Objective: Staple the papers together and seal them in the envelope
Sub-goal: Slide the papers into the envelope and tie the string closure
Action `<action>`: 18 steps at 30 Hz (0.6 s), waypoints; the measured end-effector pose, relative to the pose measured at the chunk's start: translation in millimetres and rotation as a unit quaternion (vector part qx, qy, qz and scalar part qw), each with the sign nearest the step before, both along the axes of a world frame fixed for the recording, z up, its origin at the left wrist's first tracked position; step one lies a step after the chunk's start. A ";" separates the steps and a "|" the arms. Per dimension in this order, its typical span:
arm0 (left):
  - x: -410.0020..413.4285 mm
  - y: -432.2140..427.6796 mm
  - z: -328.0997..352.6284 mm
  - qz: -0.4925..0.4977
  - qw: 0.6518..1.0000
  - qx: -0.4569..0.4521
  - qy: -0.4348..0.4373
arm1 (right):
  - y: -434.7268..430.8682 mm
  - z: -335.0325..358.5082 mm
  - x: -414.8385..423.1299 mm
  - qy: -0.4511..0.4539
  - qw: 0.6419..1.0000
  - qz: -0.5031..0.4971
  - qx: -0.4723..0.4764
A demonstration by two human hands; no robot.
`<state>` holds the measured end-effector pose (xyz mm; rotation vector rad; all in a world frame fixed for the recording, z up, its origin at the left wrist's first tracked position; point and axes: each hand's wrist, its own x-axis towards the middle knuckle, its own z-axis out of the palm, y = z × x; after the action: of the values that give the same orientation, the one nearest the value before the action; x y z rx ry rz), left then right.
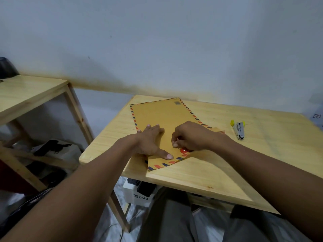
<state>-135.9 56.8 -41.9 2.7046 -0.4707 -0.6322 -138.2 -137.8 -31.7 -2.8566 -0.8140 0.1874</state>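
I am reaching both bare forearms forward and inward, so my hands are sitting close together but not touching. My left hand (150,143) is lying palm down with fingers spread and thumb stretched out toward the right one. My right hand (189,137) is curling knuckles up, its fingertips (175,145) pinching together underneath.
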 end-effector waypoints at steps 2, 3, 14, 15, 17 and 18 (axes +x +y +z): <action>0.9 0.2 -0.8 -0.002 1.000 -0.002 0.001 | -0.3 1.6 15.5 0.034 0.998 -0.019 0.051; 2.0 0.4 -1.4 -0.005 1.000 -0.001 0.000 | -0.6 0.4 22.2 0.051 0.995 -0.035 0.084; 9.4 3.7 -8.1 -0.015 1.000 -0.004 -0.013 | -7.6 -4.2 62.3 0.150 0.966 -0.145 0.150; 9.7 3.5 -7.7 -0.013 1.000 -0.004 -0.010 | -10.3 -4.1 63.1 0.150 0.967 -0.149 0.143; 9.6 3.2 -7.0 -0.012 1.000 -0.003 -0.006 | -16.1 -4.2 63.0 0.146 0.968 -0.152 0.135; 8.9 3.0 -6.6 -0.011 1.000 -0.002 -0.004 | -19.1 -4.5 62.0 0.142 0.968 -0.153 0.135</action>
<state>-126.9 59.8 -48.5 2.7032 -0.5028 -0.6248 -76.3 -156.9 -36.2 -2.5707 -0.3091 0.3998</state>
